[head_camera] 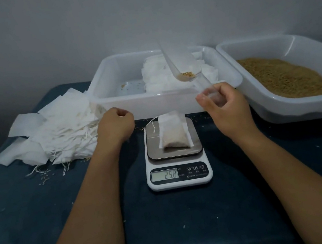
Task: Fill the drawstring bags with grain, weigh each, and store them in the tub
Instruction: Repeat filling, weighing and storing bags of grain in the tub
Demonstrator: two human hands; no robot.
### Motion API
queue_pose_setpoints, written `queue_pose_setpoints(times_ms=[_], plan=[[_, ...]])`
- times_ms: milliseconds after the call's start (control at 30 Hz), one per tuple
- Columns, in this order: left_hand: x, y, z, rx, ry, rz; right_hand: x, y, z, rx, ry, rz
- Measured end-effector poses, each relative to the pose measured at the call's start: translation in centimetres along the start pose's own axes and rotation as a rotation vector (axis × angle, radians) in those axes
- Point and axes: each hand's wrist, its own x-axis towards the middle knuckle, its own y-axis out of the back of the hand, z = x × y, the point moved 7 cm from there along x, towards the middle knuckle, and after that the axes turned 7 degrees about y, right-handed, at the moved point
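A white drawstring bag [173,131] partly filled with grain lies on the steel plate of a kitchen scale [179,175] whose display reads 25.2. My right hand [223,104] grips the handle of a clear plastic scoop [181,64], which holds a little grain and hangs over the storage tub [105,82]. My left hand [116,123] hovers left of the bag with its fingers curled and holding nothing. Filled white bags [160,72] lie stacked in the right part of that tub.
A heap of empty white bags [60,131] with loose strings lies at the left on the dark cloth. A second white tub with loose grain [283,76] stands at the right. Stray grains dot the cloth. A wall stands behind the tubs.
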Motion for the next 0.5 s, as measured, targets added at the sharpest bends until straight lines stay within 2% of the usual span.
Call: queue_pose_setpoints(times_ms=[267, 500], plan=[[-0.6, -0.3, 0.9, -0.005, -0.042, -0.026, 0.0, 0.0, 0.1, -0.013, -0.015, 0.002], [-2.6, -1.9, 3.3, -0.014, -0.235, -0.181, -0.1, 0.0, -0.2, -0.005, -0.001, -0.001]])
